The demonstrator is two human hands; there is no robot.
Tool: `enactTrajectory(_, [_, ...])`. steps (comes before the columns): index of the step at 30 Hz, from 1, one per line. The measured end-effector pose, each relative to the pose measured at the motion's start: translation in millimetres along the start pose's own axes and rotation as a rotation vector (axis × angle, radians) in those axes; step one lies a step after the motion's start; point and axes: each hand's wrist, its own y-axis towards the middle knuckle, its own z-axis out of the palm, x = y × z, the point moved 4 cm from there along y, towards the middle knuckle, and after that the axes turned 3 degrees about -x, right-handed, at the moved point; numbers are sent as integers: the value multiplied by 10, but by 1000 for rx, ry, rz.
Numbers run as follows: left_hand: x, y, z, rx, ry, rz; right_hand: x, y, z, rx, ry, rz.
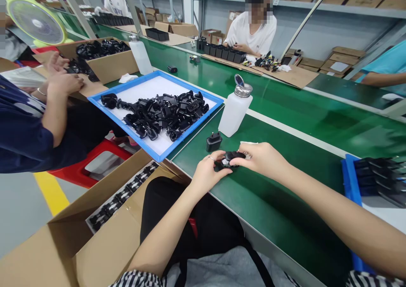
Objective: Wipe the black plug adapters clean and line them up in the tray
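My left hand (211,168) is closed around one end of a black power adapter (233,157), just above the green bench. White marking shows on the adapter's side. From the other end, my right hand (261,158) pinches the same piece, thumb across its top; small metal parts show by those fingers, too small to make out. Beside my left hand stands another black power adapter (214,141) with two pins pointing up. Behind it is a white pump bottle (235,111) with its metal lid flipped up. A scrap of white material (249,143) lies partly hidden behind my right hand.
A blue-rimmed tray (160,157) heaped with black adapters is at left. At right is a blue bin (350,181) of black parts. An open cardboard box (104,244) stands below left. A co-worker (19,126) sits left; another person (266,31) works across the bench.
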Motion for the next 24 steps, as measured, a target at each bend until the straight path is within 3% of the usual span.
enactTrajectory(8, [-5,-4,4,-25,13,12,36,-23,87,74,-38,-104])
enactTrajectory(17, [-22,-17,2,-24,88,72,-23,-61,115,40,190,-48])
enactTrajectory(24, [-25,-22,-4,-17,153,83,-11,-94,156,-34,239,-114])
